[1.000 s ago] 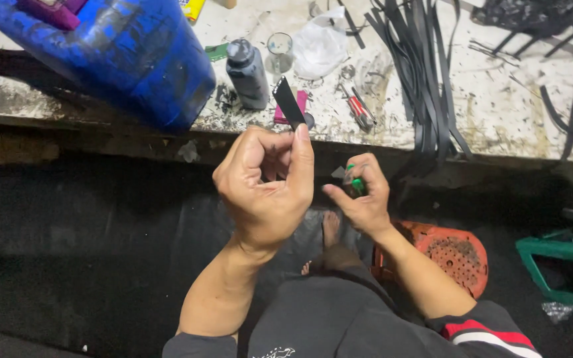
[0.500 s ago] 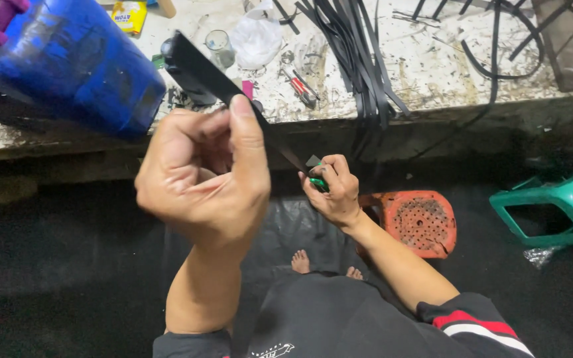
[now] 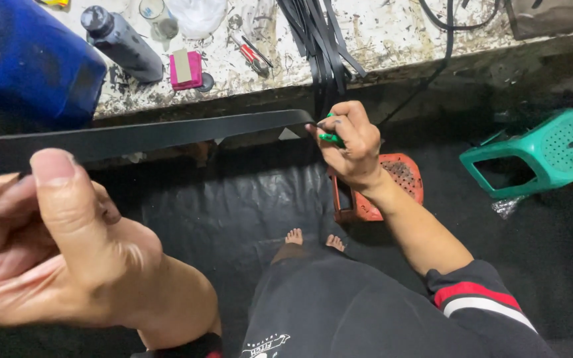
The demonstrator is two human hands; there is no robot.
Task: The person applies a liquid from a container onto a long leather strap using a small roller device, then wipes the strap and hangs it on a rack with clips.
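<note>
My left hand (image 3: 48,245) fills the lower left, very close to the camera, pinching one end of a long flat black strip (image 3: 167,134) between thumb and fingers. The strip runs right, stretched nearly level, to my right hand (image 3: 351,142). That hand is closed around a small green-handled tool (image 3: 331,138) pressed against the strip's far end. Both hands are held out in front of a stained workbench (image 3: 392,40), above my lap and bare feet.
On the bench lie a bundle of black strips (image 3: 316,36), a dark spray can (image 3: 119,43), a pink block (image 3: 186,69), red-handled pliers (image 3: 252,54) and a blue jerrycan (image 3: 24,63). An orange stool (image 3: 392,182) and a green plastic stool (image 3: 538,156) stand on the dark floor.
My left hand has drawn back toward the camera and left, pulling the black strip out long. My right hand stays at the strip's far end with the green tool.
</note>
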